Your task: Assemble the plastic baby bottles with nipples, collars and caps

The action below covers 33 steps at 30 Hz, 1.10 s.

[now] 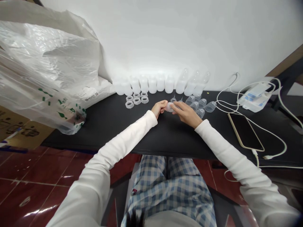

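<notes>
- The left hand (159, 108) and right hand (187, 114) pinch a clear, soft, round plastic piece (169, 107) tight between their fingers, over a flat black table (106, 124).
- Clear plastic bottle tops (195, 104) lie just right.
- Clear plastic rings (133, 100) lie left.
- Milky white plastic bottles (152, 85) stand in a row behind.

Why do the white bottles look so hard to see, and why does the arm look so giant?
In the head view, the bright white wall makes the pale bottles fade into it; in the same view, the wide lens stretches the left sleeve near the edge, so it looks huge; glare also shines on the plastic bag and red floor.
</notes>
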Each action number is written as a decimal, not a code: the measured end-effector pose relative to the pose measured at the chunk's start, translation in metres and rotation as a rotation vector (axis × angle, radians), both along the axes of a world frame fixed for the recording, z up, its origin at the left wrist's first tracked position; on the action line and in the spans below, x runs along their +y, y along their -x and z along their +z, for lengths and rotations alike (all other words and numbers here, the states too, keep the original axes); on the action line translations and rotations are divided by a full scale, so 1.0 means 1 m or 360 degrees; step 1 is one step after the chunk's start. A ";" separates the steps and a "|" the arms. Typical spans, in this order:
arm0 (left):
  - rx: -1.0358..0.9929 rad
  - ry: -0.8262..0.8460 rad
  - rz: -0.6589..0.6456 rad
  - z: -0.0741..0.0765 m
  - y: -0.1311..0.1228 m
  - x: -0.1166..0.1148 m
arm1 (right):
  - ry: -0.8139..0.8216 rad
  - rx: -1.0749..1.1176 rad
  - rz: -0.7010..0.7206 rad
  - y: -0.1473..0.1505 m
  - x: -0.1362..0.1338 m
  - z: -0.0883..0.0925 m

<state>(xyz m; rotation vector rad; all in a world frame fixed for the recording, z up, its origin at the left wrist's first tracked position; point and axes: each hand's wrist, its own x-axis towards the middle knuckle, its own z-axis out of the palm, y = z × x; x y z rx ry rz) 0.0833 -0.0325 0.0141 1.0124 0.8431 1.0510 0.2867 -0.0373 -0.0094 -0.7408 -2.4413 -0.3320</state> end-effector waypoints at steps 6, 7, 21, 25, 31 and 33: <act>0.0074 0.0171 -0.0143 0.004 0.009 0.008 | 0.0137 -0.0190 0.0148 -0.005 -0.003 0.005; 0.0088 0.0223 -0.0210 0.004 0.011 0.009 | 0.0148 -0.0207 0.0152 -0.004 -0.003 0.005; -0.0091 0.0133 -0.0207 -0.005 0.004 0.006 | 0.0079 0.0314 -0.0201 0.006 -0.012 0.016; 0.0005 -0.0012 -0.0169 -0.014 0.004 0.009 | 0.0090 0.0327 -0.0394 0.008 -0.013 0.013; 0.0090 -0.0183 -0.0163 -0.015 0.004 0.009 | 0.0222 0.0434 -0.0428 0.011 -0.009 0.000; 0.0047 -0.0226 -0.0128 -0.012 0.004 0.006 | 0.0179 0.0424 -0.0416 0.014 -0.009 -0.002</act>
